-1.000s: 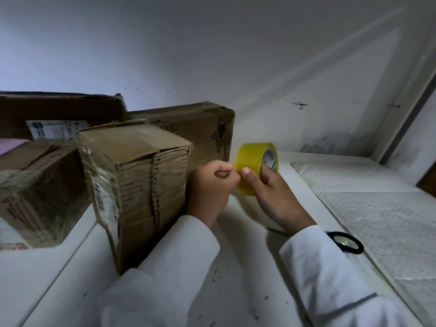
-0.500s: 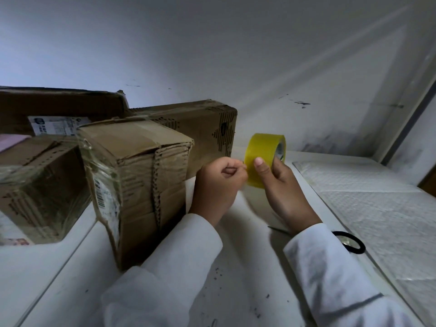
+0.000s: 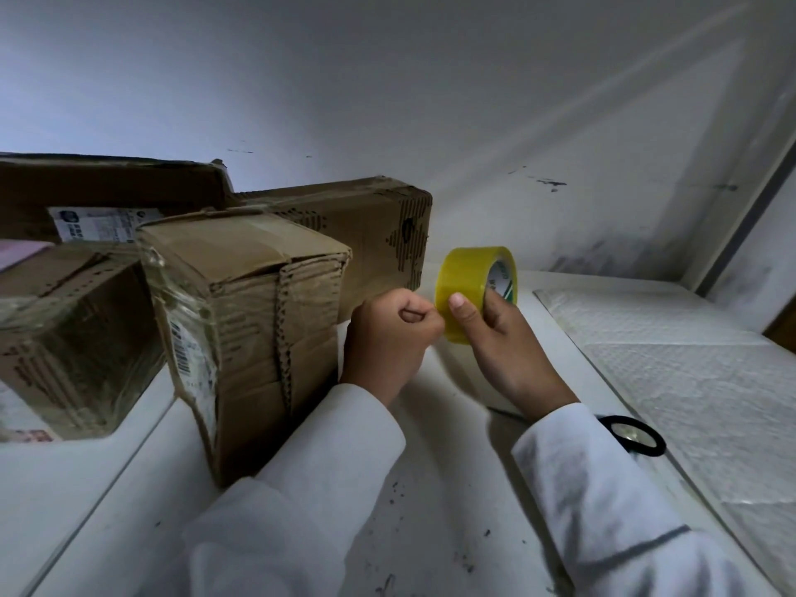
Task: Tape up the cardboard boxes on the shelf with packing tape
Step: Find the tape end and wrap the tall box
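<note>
Right hand (image 3: 499, 333) grips the tape (image 3: 471, 290) while the clenched left hand (image 3: 392, 333) seemingly picks its end; next, peel toward the box (image 3: 254, 321).

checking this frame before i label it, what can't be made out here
- Head view: whether the left hand pinches a tape end; its curled fingers hide it.
- Scissors: only one black handle loop shows; the right sleeve covers the rest.
- Print on the tape roll core: too small, partly behind the right hand.
- Shipping label text: too small.
- Left box: cut off by the frame edge.
</note>
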Demonstrator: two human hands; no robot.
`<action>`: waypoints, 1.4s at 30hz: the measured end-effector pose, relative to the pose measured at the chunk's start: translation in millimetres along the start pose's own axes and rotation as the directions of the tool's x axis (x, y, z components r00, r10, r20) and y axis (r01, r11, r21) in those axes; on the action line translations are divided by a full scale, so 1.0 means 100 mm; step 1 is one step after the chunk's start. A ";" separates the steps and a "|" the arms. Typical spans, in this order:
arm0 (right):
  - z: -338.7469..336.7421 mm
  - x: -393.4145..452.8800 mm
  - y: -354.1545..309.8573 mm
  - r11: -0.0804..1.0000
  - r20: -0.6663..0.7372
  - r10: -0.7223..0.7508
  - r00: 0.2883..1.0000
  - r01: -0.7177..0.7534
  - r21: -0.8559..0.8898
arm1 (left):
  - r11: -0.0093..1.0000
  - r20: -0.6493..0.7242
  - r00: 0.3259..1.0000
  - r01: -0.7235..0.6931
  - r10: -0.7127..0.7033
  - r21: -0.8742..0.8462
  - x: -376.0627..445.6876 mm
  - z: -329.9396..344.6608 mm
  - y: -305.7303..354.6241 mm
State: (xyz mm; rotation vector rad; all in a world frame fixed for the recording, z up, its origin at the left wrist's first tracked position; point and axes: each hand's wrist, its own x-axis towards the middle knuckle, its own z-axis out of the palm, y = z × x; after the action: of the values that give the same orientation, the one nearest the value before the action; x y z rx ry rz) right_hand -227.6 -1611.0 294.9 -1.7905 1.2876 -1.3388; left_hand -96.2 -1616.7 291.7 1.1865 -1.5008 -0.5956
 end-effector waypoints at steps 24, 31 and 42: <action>-0.01 -0.02 0.05 0.964 0.051 -0.026 0.998 0.039 -0.264 | 0.992 0.016 0.997 0.078 -0.077 -0.096 0.04 -0.06 0.01; -0.01 -0.04 -0.01 0.980 0.106 -0.004 0.994 0.025 -0.196 | 0.993 0.038 0.996 0.088 -0.086 -0.081 0.05 -0.07 -0.01; -0.08 -0.01 0.04 0.960 0.067 -0.006 0.998 0.025 -0.279 | 0.895 0.145 0.953 0.301 -0.267 -0.329 0.02 -0.07 0.10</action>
State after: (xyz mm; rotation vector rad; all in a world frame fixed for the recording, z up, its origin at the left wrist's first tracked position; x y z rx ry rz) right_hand -236.6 -1610.4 293.9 -2.0190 1.4898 -1.1399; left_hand -92.9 -1612.7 303.4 1.1151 -1.2387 -1.0859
